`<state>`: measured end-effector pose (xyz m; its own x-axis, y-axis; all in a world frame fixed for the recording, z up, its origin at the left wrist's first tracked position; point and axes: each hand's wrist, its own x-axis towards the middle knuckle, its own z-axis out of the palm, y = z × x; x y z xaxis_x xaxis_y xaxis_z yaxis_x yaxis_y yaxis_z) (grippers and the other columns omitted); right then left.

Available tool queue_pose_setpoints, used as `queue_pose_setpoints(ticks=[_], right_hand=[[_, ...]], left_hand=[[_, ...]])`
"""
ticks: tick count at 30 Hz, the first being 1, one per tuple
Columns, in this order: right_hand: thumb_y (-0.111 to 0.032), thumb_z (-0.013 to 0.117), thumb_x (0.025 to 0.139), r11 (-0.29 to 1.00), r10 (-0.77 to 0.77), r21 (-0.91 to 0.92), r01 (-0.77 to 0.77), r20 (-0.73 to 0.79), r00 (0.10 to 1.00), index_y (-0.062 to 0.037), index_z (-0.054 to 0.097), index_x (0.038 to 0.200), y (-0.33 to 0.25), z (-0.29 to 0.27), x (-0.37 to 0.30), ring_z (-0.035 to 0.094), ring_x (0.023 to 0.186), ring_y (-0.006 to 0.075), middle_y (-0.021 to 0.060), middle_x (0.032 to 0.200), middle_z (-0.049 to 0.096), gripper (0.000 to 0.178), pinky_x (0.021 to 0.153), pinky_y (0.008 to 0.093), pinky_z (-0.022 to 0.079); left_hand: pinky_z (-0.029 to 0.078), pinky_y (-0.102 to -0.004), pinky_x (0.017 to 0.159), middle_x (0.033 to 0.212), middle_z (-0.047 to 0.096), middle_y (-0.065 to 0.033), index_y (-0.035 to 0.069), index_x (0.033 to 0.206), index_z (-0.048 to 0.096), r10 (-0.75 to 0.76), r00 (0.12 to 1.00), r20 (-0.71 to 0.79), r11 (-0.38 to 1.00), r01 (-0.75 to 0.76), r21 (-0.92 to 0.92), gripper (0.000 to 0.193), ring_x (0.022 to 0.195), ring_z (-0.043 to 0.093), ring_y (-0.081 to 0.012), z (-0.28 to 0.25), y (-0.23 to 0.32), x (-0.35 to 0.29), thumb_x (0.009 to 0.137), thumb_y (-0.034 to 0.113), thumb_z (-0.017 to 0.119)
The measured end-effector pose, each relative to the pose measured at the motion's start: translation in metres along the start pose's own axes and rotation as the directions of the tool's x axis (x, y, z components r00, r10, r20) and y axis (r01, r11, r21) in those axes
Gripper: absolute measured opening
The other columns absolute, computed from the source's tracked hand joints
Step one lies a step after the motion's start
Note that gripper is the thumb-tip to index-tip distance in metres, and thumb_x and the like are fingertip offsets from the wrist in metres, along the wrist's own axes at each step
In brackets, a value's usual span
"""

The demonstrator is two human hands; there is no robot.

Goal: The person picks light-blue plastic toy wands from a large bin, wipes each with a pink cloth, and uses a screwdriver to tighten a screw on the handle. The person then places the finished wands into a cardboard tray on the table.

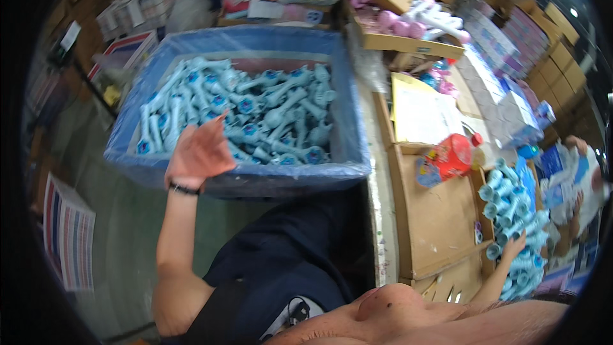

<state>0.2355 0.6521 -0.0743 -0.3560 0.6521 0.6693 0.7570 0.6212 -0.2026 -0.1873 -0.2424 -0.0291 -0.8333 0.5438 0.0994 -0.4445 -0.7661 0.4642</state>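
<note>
My left hand, with a dark band at the wrist, is closed on a salmon-pink cloth that hides most of its fingers. It hangs over the near left rim of a big blue bin lined with clear plastic. Light blue plastic pieces with flared ends fill the bin in a jumble; several carry a small dark blue and red emblem. Far to the right, my right hand reaches into a stacked heap of similar light blue pieces. Its fingers appear closed round one piece, partly hidden among the others.
Beside the bin runs a workbench with an open cardboard tray, a red bottle lying tilted and paper sheets. A carton of pink and white pieces stands behind. Another person is at the right edge. Stacked boxes line the surroundings.
</note>
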Motion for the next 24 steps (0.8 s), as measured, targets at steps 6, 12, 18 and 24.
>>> queue_pose_setpoints(ticks=[6, 12, 18, 24], right_hand=[[-0.002, 0.057, 0.089, 0.988, -0.156, -0.011, 0.156, -0.083, 0.984, 0.0010, 0.047, 0.131, -0.148, -0.068, -0.029, 0.040, 0.126, 0.0411, 0.0228, 0.136, 0.044, 0.043, 0.103, 0.0462, 0.034], [0.004, 0.061, 0.075, 0.578, -0.815, 0.313, 0.754, 0.171, 0.554, -0.0035, 0.063, 0.101, -0.424, -0.119, -0.088, 0.058, 0.105, 0.0349, 0.0160, 0.110, 0.060, 0.027, 0.087, 0.0434, 0.048], [-0.009, 0.063, 0.078, 0.096, -0.993, 0.697, 0.710, 0.121, 0.015, -0.0060, 0.061, 0.097, -0.656, -0.036, -0.139, 0.059, 0.098, 0.0296, 0.0097, 0.107, 0.060, 0.019, 0.084, 0.0385, 0.048], [-0.021, 0.066, 0.079, 0.149, -0.791, 0.653, 0.743, 0.530, -0.307, -0.0058, 0.057, 0.111, -0.764, 0.132, -0.241, 0.060, 0.104, 0.0314, 0.0138, 0.108, 0.062, 0.037, 0.088, 0.0399, 0.049]], left_hand=[[0.041, -0.0405, 0.096, 0.137, 0.054, -0.0070, 0.000, 0.144, 0.036, -0.019, 0.998, -0.058, 0.998, 0.015, -0.062, 0.063, 0.108, 0.058, -0.0254, -0.051, 0.052, 0.071, 0.098, 0.044, 0.035], [0.052, -0.0375, 0.085, 0.111, 0.067, -0.0163, -0.008, 0.132, 0.046, -0.084, 0.982, -0.171, 0.996, 0.083, -0.014, 0.072, 0.093, 0.066, -0.0266, -0.087, 0.077, 0.140, 0.099, 0.054, 0.032], [0.051, -0.0305, 0.090, 0.109, 0.068, -0.0167, -0.009, 0.135, 0.042, -0.229, 0.968, -0.106, 0.898, 0.169, -0.406, 0.066, 0.101, 0.066, -0.0230, -0.063, 0.056, 0.129, 0.099, 0.047, 0.042], [0.055, -0.0328, 0.086, 0.107, 0.068, -0.0120, -0.010, 0.134, 0.041, -0.248, 0.967, 0.064, 0.850, 0.248, -0.465, 0.095, 0.105, 0.064, -0.0227, -0.048, 0.044, 0.123, 0.085, 0.072, 0.040]])
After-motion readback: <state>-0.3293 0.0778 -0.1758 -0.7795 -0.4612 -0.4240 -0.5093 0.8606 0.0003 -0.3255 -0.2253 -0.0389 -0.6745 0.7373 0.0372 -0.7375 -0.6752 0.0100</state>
